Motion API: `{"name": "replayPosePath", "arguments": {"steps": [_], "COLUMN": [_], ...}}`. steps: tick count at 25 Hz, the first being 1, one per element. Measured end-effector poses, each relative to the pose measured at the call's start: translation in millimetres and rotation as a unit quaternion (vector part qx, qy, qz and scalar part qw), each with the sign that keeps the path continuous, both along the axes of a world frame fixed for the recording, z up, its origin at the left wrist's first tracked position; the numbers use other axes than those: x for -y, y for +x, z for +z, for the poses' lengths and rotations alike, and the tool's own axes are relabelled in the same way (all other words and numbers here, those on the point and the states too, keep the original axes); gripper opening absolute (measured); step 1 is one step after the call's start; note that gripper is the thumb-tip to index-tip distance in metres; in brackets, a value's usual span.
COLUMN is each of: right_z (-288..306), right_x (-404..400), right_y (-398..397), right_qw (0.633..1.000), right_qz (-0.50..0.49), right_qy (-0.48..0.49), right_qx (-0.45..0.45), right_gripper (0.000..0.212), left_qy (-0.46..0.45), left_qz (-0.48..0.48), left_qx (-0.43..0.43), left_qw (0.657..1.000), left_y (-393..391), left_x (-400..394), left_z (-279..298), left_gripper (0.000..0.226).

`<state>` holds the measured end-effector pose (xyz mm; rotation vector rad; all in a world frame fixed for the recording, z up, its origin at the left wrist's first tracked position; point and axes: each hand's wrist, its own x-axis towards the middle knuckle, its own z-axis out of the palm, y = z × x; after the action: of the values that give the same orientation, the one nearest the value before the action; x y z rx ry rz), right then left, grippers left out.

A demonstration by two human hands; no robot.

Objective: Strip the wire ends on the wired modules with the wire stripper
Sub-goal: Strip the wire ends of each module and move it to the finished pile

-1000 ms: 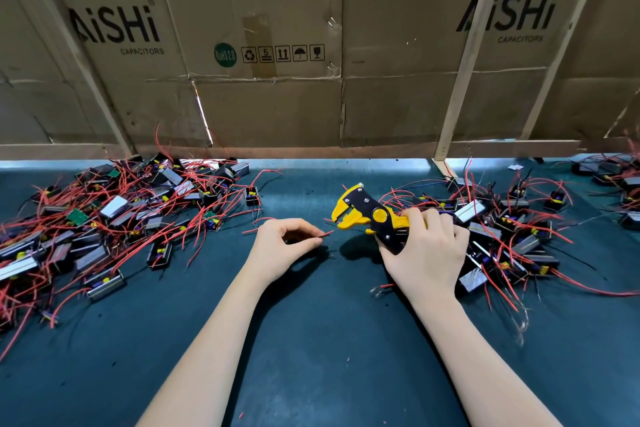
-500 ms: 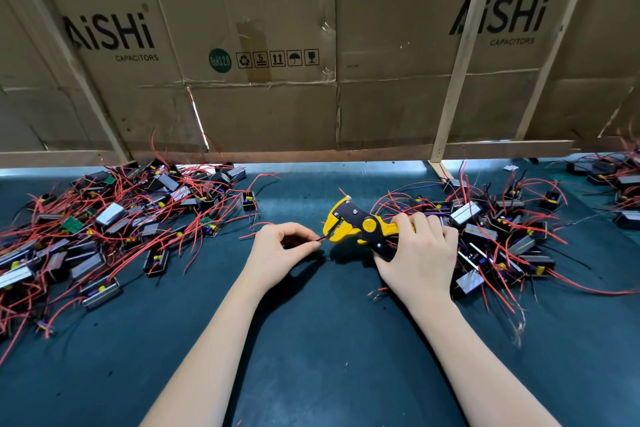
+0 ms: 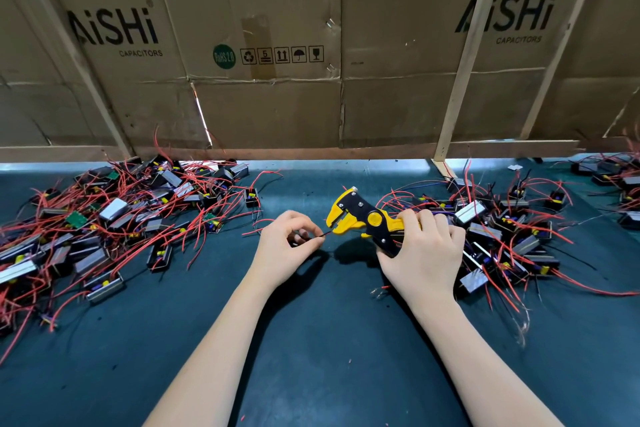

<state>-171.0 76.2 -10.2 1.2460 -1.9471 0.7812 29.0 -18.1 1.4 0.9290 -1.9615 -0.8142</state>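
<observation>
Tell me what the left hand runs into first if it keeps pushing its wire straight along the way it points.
The left hand pinches a dark wire aimed right, so it would probably meet the wire stripper's yellow head first.

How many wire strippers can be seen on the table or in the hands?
1. The wire stripper is in the right hand, above the table's middle. Others may lie hidden under the wire piles.

Dark teal bench mat (image 3: 311, 357) up front, flattened AiSHi cardboard boxes (image 3: 263, 45) walling the back, braced by wooden slats (image 3: 464, 59).
</observation>
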Motion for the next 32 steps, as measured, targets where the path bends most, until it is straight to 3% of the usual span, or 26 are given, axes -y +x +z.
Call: {"name": "replayPosePath", "arguments": {"steps": [10,19,32], "right_z": [-1,-1,1], "right_x": [1,-1,1], "right_y": [4,4,8], "right_qw": [0.995,0.996,0.998], "right_qz": [0.035,-0.021,0.011], "right_qy": [-0.033,0.06,0.064], "right_qx": [0.085,0.057,0.027], "right_gripper": [0.046,0.052,0.051], "left_qy": [-0.034,-0.012,-0.004], "left_qz": [-0.009,-0.038,-0.021], "left_qx": [-0.004,-0.004,0.006], "left_qw": [0.999,0.999,1.0], "left_y": [-1,-1,-2], "left_x": [1,3,2], "left_z": [-2,-4,-3], "left_gripper": [0.007,0.01,0.005]}}
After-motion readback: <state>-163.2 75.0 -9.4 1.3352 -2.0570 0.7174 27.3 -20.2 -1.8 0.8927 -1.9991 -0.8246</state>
